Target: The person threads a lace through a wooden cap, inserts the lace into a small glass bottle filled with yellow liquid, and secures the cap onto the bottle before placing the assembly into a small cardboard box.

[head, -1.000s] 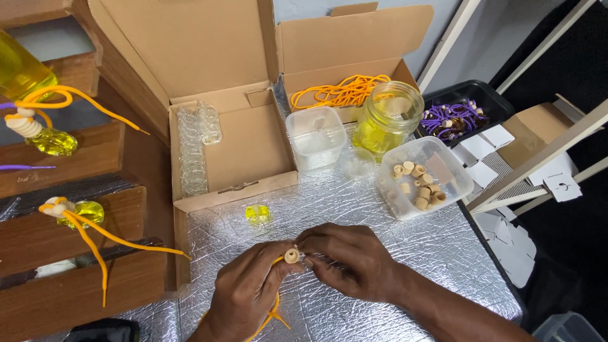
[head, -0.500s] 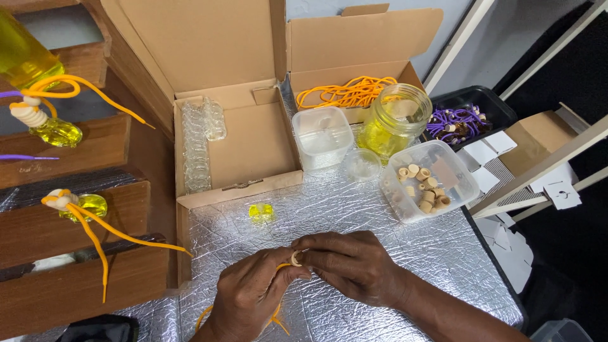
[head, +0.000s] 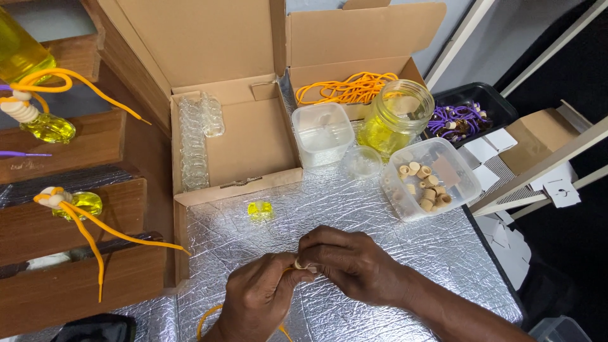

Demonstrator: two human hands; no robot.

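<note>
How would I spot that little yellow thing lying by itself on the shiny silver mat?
Start at the big open cardboard box with the row of clear vials along its left wall. Just below its front edge, on the silver foil mat, sits a small yellow bottle. It lies alone above the two hands, and unlike the yellow bottles on the wooden shelves, it has no cord tied to it.
</note>
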